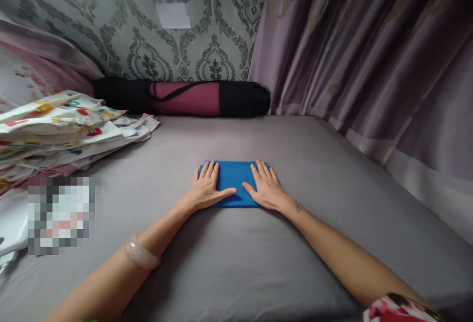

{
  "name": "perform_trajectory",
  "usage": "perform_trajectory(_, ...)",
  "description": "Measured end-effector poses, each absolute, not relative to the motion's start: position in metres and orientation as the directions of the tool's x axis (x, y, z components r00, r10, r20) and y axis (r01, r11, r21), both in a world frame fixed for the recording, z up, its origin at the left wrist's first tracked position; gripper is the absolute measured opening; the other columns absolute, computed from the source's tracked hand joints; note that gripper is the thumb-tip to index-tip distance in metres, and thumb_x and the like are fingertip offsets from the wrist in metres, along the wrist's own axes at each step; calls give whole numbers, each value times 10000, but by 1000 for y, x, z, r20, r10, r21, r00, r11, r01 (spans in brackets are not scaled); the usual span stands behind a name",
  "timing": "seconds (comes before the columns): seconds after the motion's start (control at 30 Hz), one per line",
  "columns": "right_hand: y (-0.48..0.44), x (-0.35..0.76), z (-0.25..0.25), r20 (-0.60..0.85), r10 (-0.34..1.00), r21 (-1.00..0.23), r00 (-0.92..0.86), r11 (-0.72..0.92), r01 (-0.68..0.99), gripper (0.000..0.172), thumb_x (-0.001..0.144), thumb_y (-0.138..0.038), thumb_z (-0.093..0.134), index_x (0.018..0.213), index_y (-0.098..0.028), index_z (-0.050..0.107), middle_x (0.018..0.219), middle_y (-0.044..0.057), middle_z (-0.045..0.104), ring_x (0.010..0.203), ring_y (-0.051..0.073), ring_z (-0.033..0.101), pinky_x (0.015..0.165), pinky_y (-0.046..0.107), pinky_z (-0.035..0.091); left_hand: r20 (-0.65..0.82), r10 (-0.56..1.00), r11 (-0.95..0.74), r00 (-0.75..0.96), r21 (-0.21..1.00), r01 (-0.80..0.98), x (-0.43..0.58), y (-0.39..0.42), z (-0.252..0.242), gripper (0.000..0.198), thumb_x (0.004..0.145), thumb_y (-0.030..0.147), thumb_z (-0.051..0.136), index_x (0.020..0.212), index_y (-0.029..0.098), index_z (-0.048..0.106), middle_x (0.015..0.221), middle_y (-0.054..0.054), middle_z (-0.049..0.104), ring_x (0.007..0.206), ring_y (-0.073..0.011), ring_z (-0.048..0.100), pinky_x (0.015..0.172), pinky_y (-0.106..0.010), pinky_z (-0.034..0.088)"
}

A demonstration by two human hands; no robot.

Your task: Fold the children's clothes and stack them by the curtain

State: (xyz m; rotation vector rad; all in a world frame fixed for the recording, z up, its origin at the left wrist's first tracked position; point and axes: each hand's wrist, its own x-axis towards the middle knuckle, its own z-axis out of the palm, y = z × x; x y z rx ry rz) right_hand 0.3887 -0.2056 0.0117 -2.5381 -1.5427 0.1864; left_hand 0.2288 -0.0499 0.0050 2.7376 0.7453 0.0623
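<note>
Head view: hands [207, 187] [266, 187] rest on blue cloth [232, 172], wrist mark [297, 208] illegible.

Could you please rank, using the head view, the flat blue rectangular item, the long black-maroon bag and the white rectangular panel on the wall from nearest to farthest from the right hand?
From the right hand:
1. Flat blue rectangular item: beneath it, touching.
2. Long black-maroon bag: ahead, leftward.
3. White rectangular panel: on the wall, above the bag.
</note>
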Motion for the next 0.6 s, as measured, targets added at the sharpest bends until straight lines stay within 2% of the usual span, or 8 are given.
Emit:
perform_trajectory(0.13, -209, 387, 9, 54, 885, -171, 462, -448, 878, 777, 940, -602, 290, 1507, -72, 261, 1586, 175, 149, 1464, 291, 111, 1178, 463, 97, -84, 489, -825, 868, 279, 492, 230, -46, 5, 1249, 652, 876, 415, 1524, 30, 125, 1582, -210, 79, 1460, -394, 42, 1152, -553, 43)
perform_trajectory(0.23, -210, 384, 7, 66, 886, -161, 459, -444, 881, 765, 944, -589, 291, 1503, -66, 271, 1583, 181, 159, 1462, 295, 124, 1175, 467, 109, -114, 489, -826, 865, 259, 501, 231, -48, 8, 1275, 628, 887, 425, 1521, 25, 131, 1577, -232, 87, 1453, -413, 61, 1137, -578, 53)
perform_trajectory(0.3, -210, 385, 9, 65, 890, -160, 451, -437, 885, 764, 945, -587, 296, 1498, -59, 280, 1579, 190, 172, 1459, 305, 135, 1170, 471, 122, -115, 480, -833, 870, 252, 493, 232, -48, 13, 1244, 633, 880, 437, 1513, 37, 187, 1567, -248, 141, 1443, -425, 112, 1125, -590, 81)
perform_trajectory(0.37, -208, 389, 14, 64, 895, -158, 442, -428, 890, 733, 952, -572, 303, 1481, -64, 323, 1563, 196, 231, 1443, 315, 192, 1162, 478, 133, -75, 471, -846, 879, 242, 474, 235, -44, 20, 1122, 679, 847, 439, 1466, 57, 323, 1519, -266, 287, 1401, -427, 247, 1112, -589, 121)
perform_trajectory(0.47, -200, 402, 27, 84, 893, -168, 441, -424, 890, 592, 988, -473, 275, 1423, -101, 427, 1465, 169, 435, 1357, 281, 369, 1151, 463, 147, -18, 509, -834, 860, 235, 499, 247, -29, 32, 766, 835, 705, 373, 1284, 110, 550, 1310, -238, 551, 1239, -380, 475, 1071, -556, 223)
perform_trajectory(0.53, -193, 414, 36, 91, 883, -184, 460, -439, 880, 508, 1007, -384, 236, 1366, -133, 491, 1354, 140, 553, 1266, 249, 467, 1122, 432, 204, -24, 567, -793, 824, 255, 553, 256, -14, 39, 549, 900, 548, 360, 1202, 163, 609, 1234, -197, 600, 1187, -345, 516, 1036, -523, 283)
perform_trajectory(0.6, -185, 425, 41, 63, 871, -183, 487, -470, 864, 473, 1010, -324, 218, 1295, -153, 554, 1263, 134, 608, 1192, 244, 516, 1057, 404, 287, -59, 604, -745, 795, 313, 589, 265, 2, 44, 403, 877, 423, 427, 1136, 209, 648, 1255, -167, 593, 1210, -337, 499, 1030, -510, 294)
